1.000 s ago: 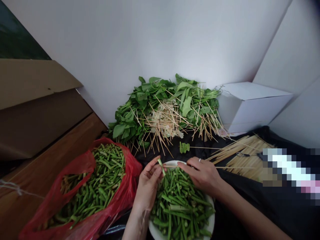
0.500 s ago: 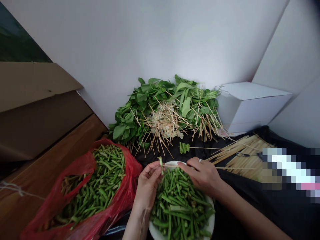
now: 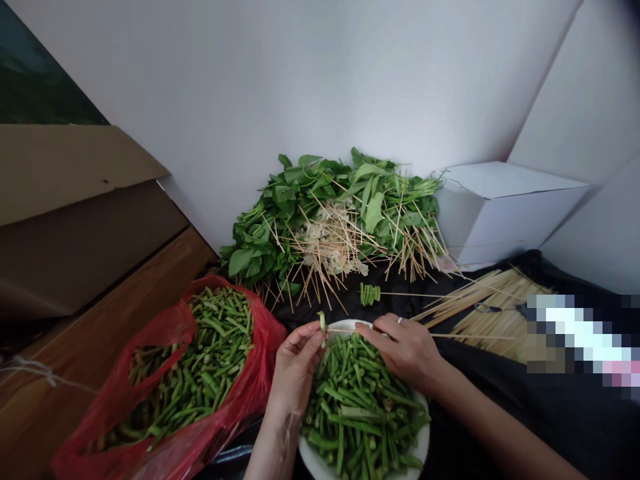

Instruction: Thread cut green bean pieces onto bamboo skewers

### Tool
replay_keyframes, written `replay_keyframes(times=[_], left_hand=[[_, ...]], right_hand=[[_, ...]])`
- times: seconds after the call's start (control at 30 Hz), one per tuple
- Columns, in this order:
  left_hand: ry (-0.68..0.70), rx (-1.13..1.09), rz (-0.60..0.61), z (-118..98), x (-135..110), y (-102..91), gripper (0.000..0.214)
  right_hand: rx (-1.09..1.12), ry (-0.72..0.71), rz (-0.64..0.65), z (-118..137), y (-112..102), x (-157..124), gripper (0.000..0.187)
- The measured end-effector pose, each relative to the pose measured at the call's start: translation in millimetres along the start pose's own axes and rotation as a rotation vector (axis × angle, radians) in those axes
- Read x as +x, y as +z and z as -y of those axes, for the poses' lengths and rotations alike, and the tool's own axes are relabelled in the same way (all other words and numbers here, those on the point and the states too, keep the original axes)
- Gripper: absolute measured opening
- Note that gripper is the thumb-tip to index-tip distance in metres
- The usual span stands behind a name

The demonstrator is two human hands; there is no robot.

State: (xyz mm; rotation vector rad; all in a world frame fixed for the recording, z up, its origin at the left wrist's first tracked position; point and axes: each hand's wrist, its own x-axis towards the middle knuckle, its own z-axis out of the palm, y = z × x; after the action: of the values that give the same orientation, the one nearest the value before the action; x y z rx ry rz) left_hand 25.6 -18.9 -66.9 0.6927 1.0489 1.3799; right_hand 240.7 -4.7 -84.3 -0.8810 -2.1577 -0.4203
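Note:
Between the thumb and fingers of my left hand (image 3: 297,357) is a cut piece of green bean (image 3: 323,327), held upright. My right hand (image 3: 407,350) is closed around a thin wooden skewer (image 3: 475,336), whose left end meets the bean piece. Both hands are over a white bowl (image 3: 424,443) heaped with cut green beans (image 3: 363,407). Just beyond the bowl lies a finished-looking skewer of bean pieces (image 3: 370,294), its stick pointing right.
A red plastic bag (image 3: 267,340) of cut beans stands at left. Leafy greens (image 3: 285,200) and skewered pale vegetables (image 3: 330,233) are piled by the wall. Loose skewers (image 3: 480,313) lie at right, near a white box (image 3: 520,220). A cardboard box (image 3: 80,227) is far left.
Hardly anything differs. The view has shifted slightly, while both hands keep the bean piece and the skewer over the bowl.

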Motion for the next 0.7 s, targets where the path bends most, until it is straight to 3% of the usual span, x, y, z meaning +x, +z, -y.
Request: replay_keyframes(times=[0.33,0.53,0.7], left_hand=[[-0.016,-0.004,-0.001,2.8,0.9,2.5,0.03],[-0.036,0.063,0.011,-5.8,-1.5,5.7,0.048],[-0.047,0.112,0.026,-8.4,-0.5,6.1,0.049]], right_hand=[[-0.001,-0.019,-0.017,3.1,2.4,-0.9,0.03],[0.008,-0.016,-0.044,6.1,1.7,-1.2,0.027],[0.018,-0.009,-0.028,8.0,2.3,-1.5,0.025]])
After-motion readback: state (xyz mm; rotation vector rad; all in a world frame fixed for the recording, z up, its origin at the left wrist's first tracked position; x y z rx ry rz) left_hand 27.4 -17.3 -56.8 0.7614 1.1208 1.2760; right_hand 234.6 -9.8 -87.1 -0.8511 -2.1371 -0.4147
